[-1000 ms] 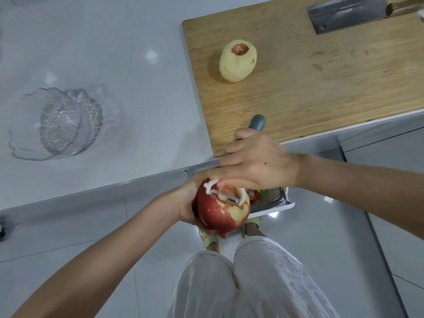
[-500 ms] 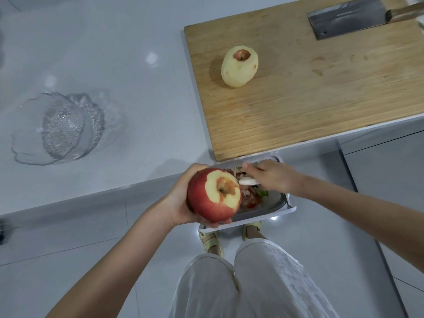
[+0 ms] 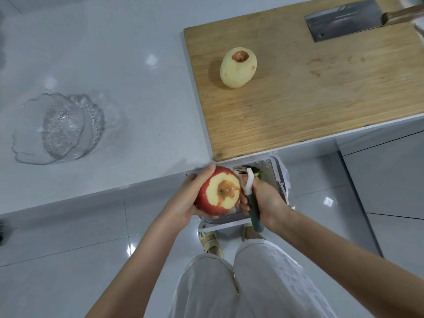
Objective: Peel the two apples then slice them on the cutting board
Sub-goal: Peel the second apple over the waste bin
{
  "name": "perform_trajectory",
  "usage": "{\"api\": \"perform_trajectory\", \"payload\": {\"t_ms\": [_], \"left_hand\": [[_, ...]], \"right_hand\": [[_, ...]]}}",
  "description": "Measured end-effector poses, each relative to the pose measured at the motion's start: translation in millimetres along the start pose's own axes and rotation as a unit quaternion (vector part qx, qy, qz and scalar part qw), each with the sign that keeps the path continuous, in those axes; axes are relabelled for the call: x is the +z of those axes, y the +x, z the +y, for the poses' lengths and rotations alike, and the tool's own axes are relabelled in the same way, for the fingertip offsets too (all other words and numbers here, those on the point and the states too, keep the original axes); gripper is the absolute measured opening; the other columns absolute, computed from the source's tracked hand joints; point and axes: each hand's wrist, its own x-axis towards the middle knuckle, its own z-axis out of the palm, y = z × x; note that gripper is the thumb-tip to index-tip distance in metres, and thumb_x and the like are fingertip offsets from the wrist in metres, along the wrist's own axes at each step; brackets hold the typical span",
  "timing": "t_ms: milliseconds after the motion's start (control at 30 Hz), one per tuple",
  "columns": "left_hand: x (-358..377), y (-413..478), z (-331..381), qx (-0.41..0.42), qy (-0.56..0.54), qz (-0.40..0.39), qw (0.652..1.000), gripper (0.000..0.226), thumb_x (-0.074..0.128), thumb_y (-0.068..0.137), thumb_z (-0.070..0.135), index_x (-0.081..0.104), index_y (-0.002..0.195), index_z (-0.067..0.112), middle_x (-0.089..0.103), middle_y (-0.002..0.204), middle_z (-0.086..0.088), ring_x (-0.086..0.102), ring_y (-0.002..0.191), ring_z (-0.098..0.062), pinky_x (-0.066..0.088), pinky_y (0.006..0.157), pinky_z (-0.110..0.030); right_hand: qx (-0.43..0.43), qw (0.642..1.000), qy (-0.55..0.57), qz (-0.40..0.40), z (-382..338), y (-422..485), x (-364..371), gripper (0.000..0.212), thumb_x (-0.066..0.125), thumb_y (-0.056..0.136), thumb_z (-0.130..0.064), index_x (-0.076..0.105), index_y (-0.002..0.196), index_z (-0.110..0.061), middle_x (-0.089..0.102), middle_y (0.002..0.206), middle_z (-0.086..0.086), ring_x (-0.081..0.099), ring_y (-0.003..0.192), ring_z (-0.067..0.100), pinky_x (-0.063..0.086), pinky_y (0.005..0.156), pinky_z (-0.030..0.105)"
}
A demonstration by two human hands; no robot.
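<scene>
A pale grey counter [image 3: 114,53] fills the upper left, with glossy floor tiles [image 3: 68,260] below its edge. On the counter's right part lies a wooden board [image 3: 321,92], its near edge along the counter's front. The person's white trousers [image 3: 241,283] and sandals [image 3: 210,243] show at the bottom. A white bin [image 3: 277,177] stands on the floor just under the board's near left corner, with some scraps in it. A clear glass bowl [image 3: 59,129] sits on the counter, well apart from the board. A cleaver [image 3: 344,19] lies flat on the board's far right, its wooden handle running out of view.

The left hand [image 3: 185,198] cups the red apple [image 3: 218,191] from the left and beneath, fingers curled round it, thumb up on its far side. The right hand [image 3: 268,200] is wrapped tight round the peeler [image 3: 251,198] handle. The red apple is held over the bin's near left part — bare flesh rings the stem hollow, the rest is red skin. The peeled apple [image 3: 238,67] rests on the board's left part, away from the cleaver. The peeler's white head points away from the person, just beside the red apple's right side — whether it touches, I cannot tell.
</scene>
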Motion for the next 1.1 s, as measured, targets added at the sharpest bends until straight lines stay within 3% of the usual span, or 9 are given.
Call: {"api": "perform_trajectory", "payload": {"t_ms": [67, 267, 433, 500, 633, 700, 833, 967, 1100], "left_hand": [[2.0, -1.1, -8.8, 0.024, -0.032, -0.006, 0.999, 0.097, 0.083, 0.045, 0.065, 0.051, 0.126, 0.021, 0.064, 0.118, -0.009, 0.065, 0.103, -0.031, 0.058, 0.065, -0.049], [11.8, -0.9, -19.5, 0.070, -0.121, 0.056, 0.989, 0.067, 0.084, 0.059, 0.012, 0.054, 0.119, 0.015, 0.068, 0.109, -0.007, 0.066, 0.098, -0.023, 0.057, 0.066, -0.039], [14.7, -1.4, -21.7, 0.083, -0.172, 0.108, 0.976, 0.050, 0.073, 0.077, 0.015, 0.053, 0.122, 0.023, 0.065, 0.113, -0.005, 0.064, 0.102, -0.023, 0.055, 0.066, -0.034], [18.4, -4.8, -18.8, 0.067, -0.194, 0.090, 0.974, 0.061, 0.077, 0.069, 0.023, 0.054, 0.126, 0.020, 0.067, 0.114, -0.007, 0.065, 0.103, -0.024, 0.056, 0.065, -0.035], [24.4, -6.9, -20.6, 0.052, -0.278, 0.053, 0.958, 0.055, 0.075, 0.072, 0.019, 0.057, 0.123, 0.009, 0.069, 0.111, -0.015, 0.068, 0.100, -0.028, 0.058, 0.074, -0.046], [25.0, -8.4, -21.6, 0.047, -0.270, 0.047, 0.960, 0.036, 0.067, 0.082, 0.015, 0.061, 0.117, 0.009, 0.069, 0.107, -0.016, 0.068, 0.098, -0.028, 0.056, 0.081, -0.052], [25.7, -16.3, -21.4, 0.049, -0.209, 0.024, 0.976, 0.013, 0.057, 0.086, 0.012, 0.065, 0.096, 0.014, 0.073, 0.082, -0.009, 0.068, 0.079, -0.024, 0.058, 0.067, -0.042], [20.1, -22.5, -22.2, 0.012, -0.190, -0.014, 0.982, 0.010, 0.057, 0.085, 0.014, 0.062, 0.094, 0.015, 0.072, 0.072, -0.007, 0.066, 0.074, -0.027, 0.053, 0.065, -0.039], [6.7, -23.1, -21.8, -0.033, -0.200, -0.044, 0.978, 0.049, 0.066, 0.058, 0.020, 0.059, 0.106, 0.011, 0.068, 0.092, -0.017, 0.067, 0.078, -0.035, 0.055, 0.056, -0.038]], "right_hand": [[-0.009, 0.999, 0.017, 0.045, 0.1, -5.3, 4.4, 0.050, 0.041, 0.098, -0.027, 0.051, 0.050, -0.019, 0.040, 0.049, 0.003, 0.033, 0.045, 0.014, 0.028, 0.047, 0.025], [-0.026, 0.994, 0.008, 0.102, -1.7, -13.2, 15.4, 0.039, 0.042, 0.095, -0.022, 0.050, 0.058, -0.016, 0.043, 0.045, -0.001, 0.033, 0.046, 0.013, 0.027, 0.050, 0.027], [-0.114, 0.984, -0.060, 0.127, 3.1, -20.5, 22.6, 0.031, 0.046, 0.096, -0.029, 0.062, 0.072, -0.022, 0.052, 0.046, -0.011, 0.048, 0.045, 0.004, 0.040, 0.054, 0.022], [-0.221, 0.936, -0.217, 0.169, 6.3, -20.3, 20.1, 0.034, 0.043, 0.097, -0.034, 0.064, 0.070, -0.026, 0.055, 0.052, -0.011, 0.051, 0.053, 0.006, 0.041, 0.060, 0.026], [-0.516, 0.666, -0.463, 0.277, 2.3, -15.2, 8.4, 0.031, 0.045, 0.095, -0.033, 0.075, 0.094, -0.024, 0.068, 0.065, -0.007, 0.060, 0.058, 0.011, 0.043, 0.053, 0.026], [-0.587, 0.582, -0.505, 0.247, -1.4, -9.3, 1.1, 0.029, 0.050, 0.094, -0.033, 0.075, 0.099, -0.020, 0.069, 0.066, -0.004, 0.063, 0.058, 0.018, 0.046, 0.054, 0.030], [-0.646, 0.521, -0.529, 0.177, -12.5, -8.3, -8.8, 0.027, 0.052, 0.093, -0.032, 0.076, 0.098, -0.020, 0.069, 0.064, -0.004, 0.062, 0.054, 0.019, 0.045, 0.052, 0.029], [-0.666, 0.525, -0.519, 0.105, -26.1, -6.9, -21.1, 0.028, 0.050, 0.094, -0.029, 0.076, 0.099, -0.020, 0.071, 0.066, -0.005, 0.059, 0.053, 0.015, 0.037, 0.052, 0.023], [-0.673, 0.532, -0.509, 0.067, -41.1, 1.8, -33.0, 0.025, 0.053, 0.092, -0.024, 0.076, 0.098, -0.017, 0.065, 0.058, -0.007, 0.054, 0.062, 0.010, 0.029, 0.059, 0.015]]}}
